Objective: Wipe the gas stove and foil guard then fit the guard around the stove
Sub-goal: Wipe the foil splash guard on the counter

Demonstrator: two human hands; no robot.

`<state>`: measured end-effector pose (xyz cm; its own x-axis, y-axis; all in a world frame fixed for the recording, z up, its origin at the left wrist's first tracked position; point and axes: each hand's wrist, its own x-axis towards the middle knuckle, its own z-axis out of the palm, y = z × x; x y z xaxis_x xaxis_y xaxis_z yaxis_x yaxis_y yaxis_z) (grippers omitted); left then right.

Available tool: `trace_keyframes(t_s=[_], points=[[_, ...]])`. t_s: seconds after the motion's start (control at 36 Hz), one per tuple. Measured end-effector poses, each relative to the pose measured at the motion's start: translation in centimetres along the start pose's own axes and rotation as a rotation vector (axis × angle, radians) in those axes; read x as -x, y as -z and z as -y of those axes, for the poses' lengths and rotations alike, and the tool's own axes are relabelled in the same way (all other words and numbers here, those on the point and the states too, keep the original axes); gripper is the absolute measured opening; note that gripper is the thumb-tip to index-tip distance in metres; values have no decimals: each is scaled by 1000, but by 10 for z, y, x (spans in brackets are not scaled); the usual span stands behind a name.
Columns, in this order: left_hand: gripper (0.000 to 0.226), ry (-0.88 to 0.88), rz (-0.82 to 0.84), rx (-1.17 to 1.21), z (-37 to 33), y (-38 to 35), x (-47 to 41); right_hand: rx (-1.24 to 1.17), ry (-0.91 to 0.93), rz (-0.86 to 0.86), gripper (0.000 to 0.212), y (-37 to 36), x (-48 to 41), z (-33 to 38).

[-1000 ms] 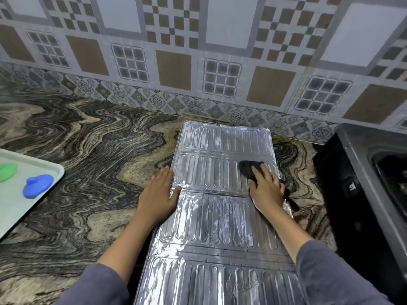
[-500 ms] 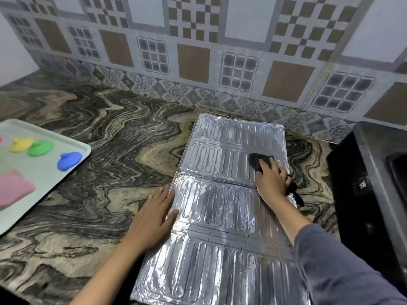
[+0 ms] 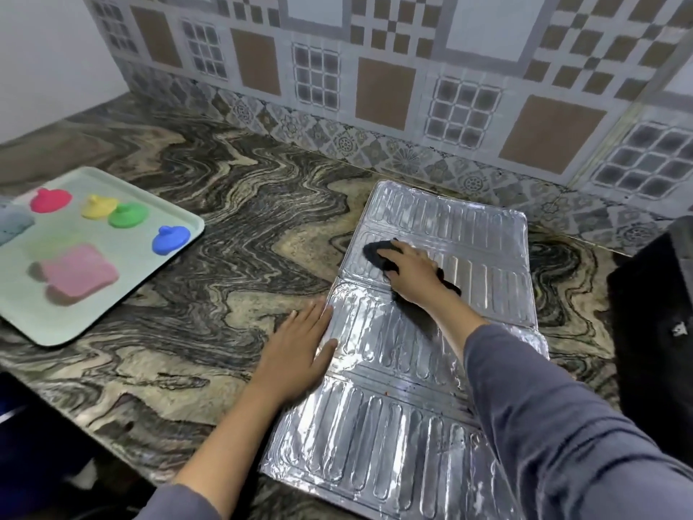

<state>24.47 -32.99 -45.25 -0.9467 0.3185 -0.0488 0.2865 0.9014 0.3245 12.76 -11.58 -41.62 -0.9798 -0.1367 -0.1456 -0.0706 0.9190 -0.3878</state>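
Observation:
The silver ribbed foil guard lies flat and unfolded on the marbled counter, reaching from the tiled wall to the front edge. My right hand presses a dark cloth onto the guard's second panel from the wall, near its left side. My left hand lies flat, fingers spread, on the guard's left edge and the counter beside it. The black gas stove stands at the right edge of the view, only partly visible.
A pale green tray sits at the left with red, yellow, green and blue lids and a pink sponge. The patterned tile wall runs behind. Bare marbled counter lies between tray and guard.
My right hand has slid the cloth from the right side of the panel to its left side. My left hand shifted a little down the guard's edge. The view swung left, showing more tray.

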Motion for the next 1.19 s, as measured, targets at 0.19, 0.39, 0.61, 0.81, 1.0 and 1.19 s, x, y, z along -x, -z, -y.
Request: trace_keyframes(t_s=[0.19,0.39,0.61,0.81,1.0,1.19], points=[[70,12,-5,-28,-3,2,2,70,371,228,48,5,-3,34],[59,-3,-4,-23,-1,1,2,346,504,176,49,-2,31,27],[59,-3,-7,-2,0,-2,2,399,411,60,51,-17,77,12],[59,-29,1,-14,1,-1,2,379,328,45,52,-16,100,-4],[61,-41,2,-33,3,-4,1,301,313,115,54,-9,113,3],[65,-46,1,-26,4,-5,0,203,373,155,57,-13,113,4]])
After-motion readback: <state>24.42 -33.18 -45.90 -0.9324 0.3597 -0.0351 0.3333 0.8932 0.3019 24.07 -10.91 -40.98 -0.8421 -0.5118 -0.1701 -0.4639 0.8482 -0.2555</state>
